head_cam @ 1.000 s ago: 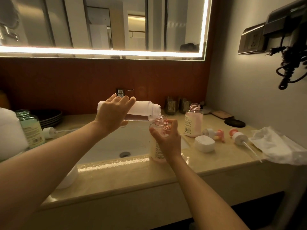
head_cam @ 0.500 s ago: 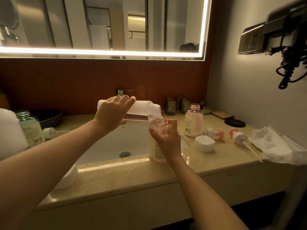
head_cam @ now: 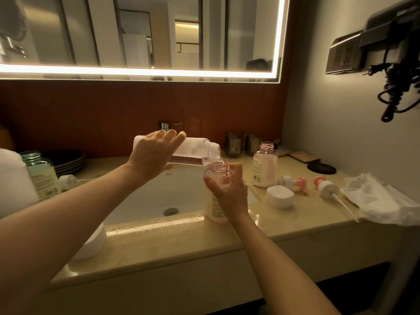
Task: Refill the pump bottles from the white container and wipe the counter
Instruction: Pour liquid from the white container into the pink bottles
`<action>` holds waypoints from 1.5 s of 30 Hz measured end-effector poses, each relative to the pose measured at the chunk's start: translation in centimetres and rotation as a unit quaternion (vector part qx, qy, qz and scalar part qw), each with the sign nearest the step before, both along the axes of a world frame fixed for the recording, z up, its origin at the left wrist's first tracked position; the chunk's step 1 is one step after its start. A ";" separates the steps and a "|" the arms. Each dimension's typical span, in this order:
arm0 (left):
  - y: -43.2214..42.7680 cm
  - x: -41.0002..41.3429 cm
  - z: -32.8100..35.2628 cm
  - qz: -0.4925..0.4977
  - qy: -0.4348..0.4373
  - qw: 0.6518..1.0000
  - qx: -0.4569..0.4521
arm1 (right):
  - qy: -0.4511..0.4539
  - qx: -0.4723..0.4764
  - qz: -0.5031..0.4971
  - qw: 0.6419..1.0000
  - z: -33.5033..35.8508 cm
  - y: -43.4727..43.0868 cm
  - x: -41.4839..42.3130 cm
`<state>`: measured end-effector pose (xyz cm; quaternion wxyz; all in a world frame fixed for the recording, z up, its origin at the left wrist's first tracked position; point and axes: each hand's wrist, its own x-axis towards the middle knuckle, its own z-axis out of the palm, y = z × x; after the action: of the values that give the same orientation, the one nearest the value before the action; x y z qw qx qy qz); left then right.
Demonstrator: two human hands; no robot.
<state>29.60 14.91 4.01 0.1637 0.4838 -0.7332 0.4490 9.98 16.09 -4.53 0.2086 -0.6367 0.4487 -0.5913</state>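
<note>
White container (head_cam: 195, 151), cylindrical, tipped over ribbed-neck pink bottle (head_cam: 218, 189)

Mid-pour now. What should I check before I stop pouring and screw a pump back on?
1. Spout over neck: ok; left hand tips the white container, and the stream enters the pink bottle.
2. Bottle steadied: ok; right hand grips it on the counter.
3. Fill level: cannot tell; the hand hides it.
4. Pumps at hand: ok; two lie on the counter to the right.
5. Counter dry: not ok; it looks wet beside the sink.
</note>
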 end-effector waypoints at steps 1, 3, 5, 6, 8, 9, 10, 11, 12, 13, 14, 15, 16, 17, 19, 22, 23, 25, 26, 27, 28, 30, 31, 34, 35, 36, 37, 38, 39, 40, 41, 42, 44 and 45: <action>0.0 0.0 0.0 -0.001 0.000 1.000 0.001 | -0.001 0.002 0.001 1.000 0.0 0.0 0.0; -0.1 0.0 0.0 -0.005 -0.002 1.000 -0.001 | -0.001 0.006 0.004 1.000 0.1 0.1 -0.1; -0.1 0.1 0.1 -0.006 -0.004 1.000 -0.002 | 0.000 0.006 0.004 1.000 0.1 0.2 -0.1; -0.1 0.1 0.1 -0.005 -0.005 1.000 -0.002 | 0.002 0.006 0.003 1.000 0.1 0.1 -0.1; -0.2 0.2 -0.1 -0.005 -0.004 1.000 0.000 | 0.007 0.008 -0.001 1.000 0.0 0.1 -0.1; -0.3 0.2 -0.1 -0.006 -0.001 1.000 0.001 | 0.009 0.009 -0.004 1.000 0.0 0.1 -0.1; -0.3 0.2 -0.2 -0.008 0.002 1.000 0.001 | 0.012 0.008 -0.007 1.000 0.0 0.1 -0.2; -0.3 0.2 -0.1 -0.010 0.003 1.000 -0.001 | 0.014 0.008 -0.009 1.000 -0.1 0.0 -0.2; -0.3 0.2 -0.1 -0.009 0.001 1.000 -0.005 | 0.015 0.007 -0.010 1.000 -0.1 0.0 -0.2; -0.3 0.1 0.0 -0.008 -0.004 1.000 -0.011 | 0.016 0.007 -0.010 1.000 -0.1 0.1 -0.2; -0.4 0.1 0.0 -0.007 -0.009 1.000 -0.016 | 0.017 0.007 -0.010 1.000 -0.1 0.1 -0.2; -0.4 0.2 0.0 -0.005 -0.011 1.000 -0.017 | 0.018 0.008 -0.010 1.000 -0.1 0.1 -0.2; -0.4 0.2 0.0 -0.004 -0.011 1.000 -0.015 | 0.019 0.009 -0.010 1.000 -0.1 0.1 -0.2; -0.5 0.2 0.0 -0.003 -0.010 1.000 -0.013 | 0.018 0.009 -0.009 1.000 -0.1 0.1 -0.2; -0.5 0.3 -0.1 -0.003 -0.008 1.000 -0.013 | 0.015 0.009 -0.008 1.000 -0.1 0.1 -0.2; -0.4 0.3 -0.1 -0.006 -0.011 1.000 -0.016 | 0.014 0.013 -0.007 1.000 -0.1 0.1 -0.2; -0.4 0.3 -0.1 -0.007 -0.011 1.000 -0.016 | 0.014 0.013 -0.006 1.000 -0.1 0.1 -0.2; -0.5 0.3 -0.1 -0.008 -0.009 1.000 -0.012 | 0.015 0.014 -0.005 1.000 -0.1 0.1 -0.2; -0.5 0.3 -0.1 -0.008 -0.008 1.000 -0.010 | 0.015 0.016 -0.006 1.000 -0.1 0.2 -0.3; -0.5 0.3 -0.1 -0.008 -0.008 1.000 -0.009 | 0.015 0.017 -0.006 1.000 -0.1 0.2 -0.3; -0.5 0.3 -0.1 -0.008 -0.009 1.000 -0.013 | 0.015 0.017 -0.006 1.000 -0.1 0.2 -0.3; -0.4 0.3 0.1 -0.009 -0.019 0.999 -0.024 | 0.018 0.018 -0.005 1.000 0.0 0.2 -0.3; -0.3 0.2 0.1 -0.008 -0.024 0.999 -0.028 | 0.018 0.019 -0.005 1.000 0.0 0.2 -0.3; -0.4 0.2 0.3 -0.001 -0.035 0.999 -0.031 | 0.019 0.019 -0.005 1.000 0.0 0.2 -0.3; -0.5 0.3 0.3 0.001 -0.036 0.999 -0.031 | 0.019 0.019 -0.005 1.000 0.0 0.2 -0.3; -0.5 0.3 0.3 0.003 -0.037 0.999 -0.029 | 0.020 0.020 -0.006 1.000 0.0 0.2 -0.3; -0.5 0.3 0.2 0.003 -0.037 0.999 -0.028 | 0.021 0.021 -0.007 1.000 0.0 0.2 -0.3; -0.5 0.3 0.2 0.002 -0.037 0.999 -0.028 | 0.023 0.021 -0.007 0.999 0.0 0.2 -0.3; -0.5 0.3 0.2 0.002 -0.037 0.999 -0.029 | 0.023 0.021 -0.007 0.999 0.0 0.3 -0.3; -0.5 0.3 0.2 0.003 -0.037 0.999 -0.029 | 0.022 0.020 -0.005 1.000 0.0 0.3 -0.3; -0.5 0.3 0.3 0.003 -0.038 0.999 -0.028 | 0.022 0.019 -0.005 1.000 0.0 0.3 -0.3; -0.5 0.3 0.3 0.004 -0.039 0.999 -0.028 | 0.022 0.018 -0.004 1.000 0.0 0.3 -0.3; -0.6 0.4 0.3 0.008 -0.044 0.999 -0.027 | 0.024 0.016 -0.005 1.000 0.0 0.3 -0.3; -0.6 0.4 0.3 0.011 -0.044 0.999 -0.025 | 0.025 0.014 -0.005 1.000 -0.1 0.3 -0.3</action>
<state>30.04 14.26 4.29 0.1385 0.4670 -0.7229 0.4901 9.67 16.38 -4.60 0.2035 -0.6457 0.4657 -0.5699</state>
